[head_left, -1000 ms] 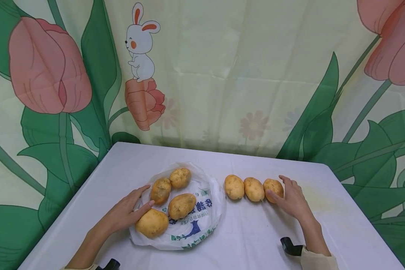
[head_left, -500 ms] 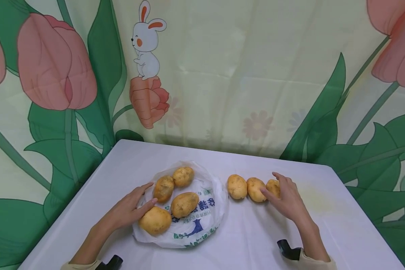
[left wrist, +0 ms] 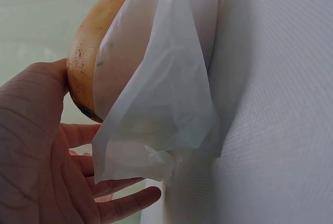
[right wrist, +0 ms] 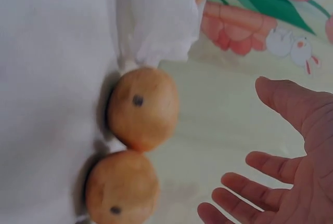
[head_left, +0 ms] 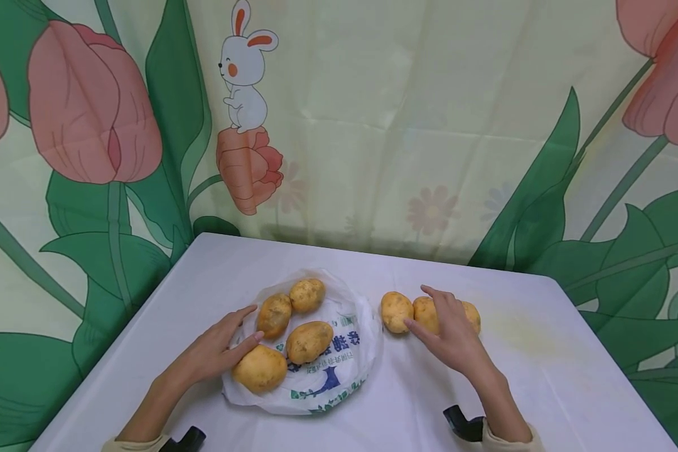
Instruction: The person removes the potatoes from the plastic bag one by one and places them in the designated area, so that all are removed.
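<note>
A white plastic bag with printed lettering lies spread on the left side, and several potatoes rest on it. My left hand stays at the bag's left edge, thumb against the front potato and fingers loosely extended by the plastic. To the right of the bag, three potatoes stand in a row: a left one, a middle one and a right one. Above this row hovers my right hand, fingers spread and holding nothing; it partly hides the middle and right potatoes.
A white cloth covers the table. Behind it hangs a curtain printed with tulips and a rabbit. Black wrist mounts sit at both sleeves.
My right hand has moved left along the row, from the right potato to over the middle one. The left hand keeps its place, and the potatoes look unmoved. The head view has shifted slightly.
</note>
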Action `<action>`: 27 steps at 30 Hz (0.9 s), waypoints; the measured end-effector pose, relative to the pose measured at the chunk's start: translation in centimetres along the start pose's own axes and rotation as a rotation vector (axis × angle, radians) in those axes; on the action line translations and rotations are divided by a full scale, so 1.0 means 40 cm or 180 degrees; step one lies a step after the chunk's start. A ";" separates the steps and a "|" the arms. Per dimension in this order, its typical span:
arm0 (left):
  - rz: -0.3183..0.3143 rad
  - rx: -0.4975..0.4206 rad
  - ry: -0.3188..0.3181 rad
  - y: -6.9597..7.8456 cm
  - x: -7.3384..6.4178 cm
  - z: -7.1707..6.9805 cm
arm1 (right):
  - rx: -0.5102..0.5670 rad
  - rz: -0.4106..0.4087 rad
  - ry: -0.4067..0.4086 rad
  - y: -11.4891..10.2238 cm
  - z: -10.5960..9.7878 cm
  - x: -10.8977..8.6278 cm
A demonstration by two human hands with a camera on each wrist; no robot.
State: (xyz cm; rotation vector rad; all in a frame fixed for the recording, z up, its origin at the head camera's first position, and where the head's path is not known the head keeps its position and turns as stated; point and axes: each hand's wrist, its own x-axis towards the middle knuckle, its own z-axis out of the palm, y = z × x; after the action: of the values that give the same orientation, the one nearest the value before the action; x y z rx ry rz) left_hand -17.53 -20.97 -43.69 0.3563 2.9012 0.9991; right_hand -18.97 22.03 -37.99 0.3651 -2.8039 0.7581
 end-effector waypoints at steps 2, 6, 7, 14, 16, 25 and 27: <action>-0.0006 -0.0012 -0.0004 0.000 0.001 0.000 | -0.0007 -0.0026 -0.0030 -0.021 0.009 0.001; -0.0021 -0.0019 -0.0029 0.001 0.001 -0.001 | -0.0047 -0.0056 -0.0113 -0.057 0.027 0.003; -0.0024 -0.0019 -0.0038 0.002 0.001 -0.001 | -0.0044 -0.0065 -0.0139 -0.064 0.031 0.004; -0.0046 -0.0006 -0.0066 0.004 0.000 -0.003 | 0.0007 -0.0183 -0.0319 -0.096 0.056 0.003; -0.0039 -0.0002 -0.0058 0.003 0.000 -0.003 | 0.0025 -0.0225 -0.0337 -0.104 0.062 0.003; -0.0012 -0.0012 -0.0045 0.003 0.002 -0.002 | 0.0076 -0.0411 -0.0379 -0.144 0.087 0.010; -0.0005 -0.0012 -0.0039 0.003 0.001 -0.001 | 0.0098 -0.0399 -0.0413 -0.152 0.093 0.010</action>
State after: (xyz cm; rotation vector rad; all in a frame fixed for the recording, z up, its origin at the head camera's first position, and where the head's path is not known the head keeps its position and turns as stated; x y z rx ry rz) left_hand -17.55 -20.89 -43.56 0.3587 2.8880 0.9984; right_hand -18.09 14.94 -38.19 0.6098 -2.8579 0.7765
